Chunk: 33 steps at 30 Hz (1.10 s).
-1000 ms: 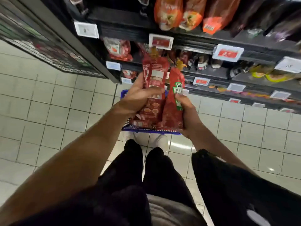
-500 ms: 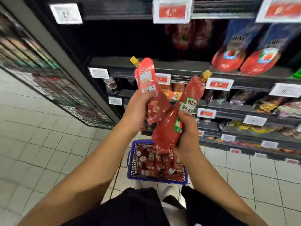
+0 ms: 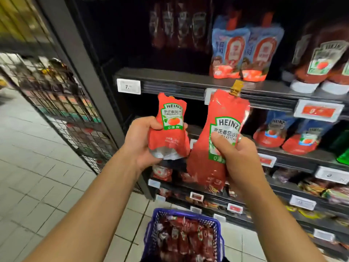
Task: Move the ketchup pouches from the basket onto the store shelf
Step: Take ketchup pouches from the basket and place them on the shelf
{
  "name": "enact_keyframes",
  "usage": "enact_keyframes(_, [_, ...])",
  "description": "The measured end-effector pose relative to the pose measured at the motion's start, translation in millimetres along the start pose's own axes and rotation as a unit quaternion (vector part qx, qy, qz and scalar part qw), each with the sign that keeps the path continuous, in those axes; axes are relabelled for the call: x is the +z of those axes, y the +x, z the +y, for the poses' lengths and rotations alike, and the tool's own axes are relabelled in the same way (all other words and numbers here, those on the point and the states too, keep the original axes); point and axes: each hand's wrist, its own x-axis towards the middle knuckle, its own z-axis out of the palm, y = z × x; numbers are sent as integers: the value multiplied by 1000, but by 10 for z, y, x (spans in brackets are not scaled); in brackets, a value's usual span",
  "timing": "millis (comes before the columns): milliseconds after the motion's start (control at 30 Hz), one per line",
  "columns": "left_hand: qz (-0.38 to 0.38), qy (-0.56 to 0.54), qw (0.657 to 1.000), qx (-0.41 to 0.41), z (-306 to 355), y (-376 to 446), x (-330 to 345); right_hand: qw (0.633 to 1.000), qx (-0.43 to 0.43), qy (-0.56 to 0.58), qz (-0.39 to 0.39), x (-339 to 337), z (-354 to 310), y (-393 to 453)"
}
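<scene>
Each hand (image 3: pixel 140 142) (image 3: pixel 238 154) clasps one ketchup pouch (image 3: pixel 171 133) (image 3: pixel 213 148).

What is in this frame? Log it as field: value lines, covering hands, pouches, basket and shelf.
left hand: left hand grips the smaller ketchup pouch, label facing the camera
right hand: right hand grips the taller ketchup pouch, thumb across its label
taller pouch spout: yellow cap, pointing up
pouches: side by side in front of the shelf, not yet set down
basket: blue basket on the floor below, holding more red pouches
shelf: dark shelf with blue-topped pouches and a price tag
</scene>
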Motion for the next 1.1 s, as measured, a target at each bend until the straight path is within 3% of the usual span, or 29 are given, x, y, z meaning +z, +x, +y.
enact_keyframes(333, [-16,140,989,51,1109,529,-181,997,-15,-68,35,588,-510,801])
enact_keyframes(433, [-35,244,966,83,1418,748,-270,998,-16,-51,41,830,-612,1057])
enact_keyframes(600, [12,321,934,157,2152,1346,-296,999,22,15,36,1119,-716,1503])
enact_keyframes(700, [75,420,884,191,2515,1851,-296,997,33,2,71,1267,-724,1771])
enact_keyframes(800, [45,492,845,204,2736,2285,-327,995,25,-35,88,1384,-790,2076])
enact_keyframes(900, [18,477,852,216,2771,2602,-404,988,28,-64,139,1444,-850,2435])
enact_keyframes(1000, [66,487,798,348,2692,2832,-492,985,15,-66,157,1503,-840,2813])
enact_keyframes(1100, [80,431,800,410,2614,2990,-570,982,-11,-128,139,1519,-805,3156])
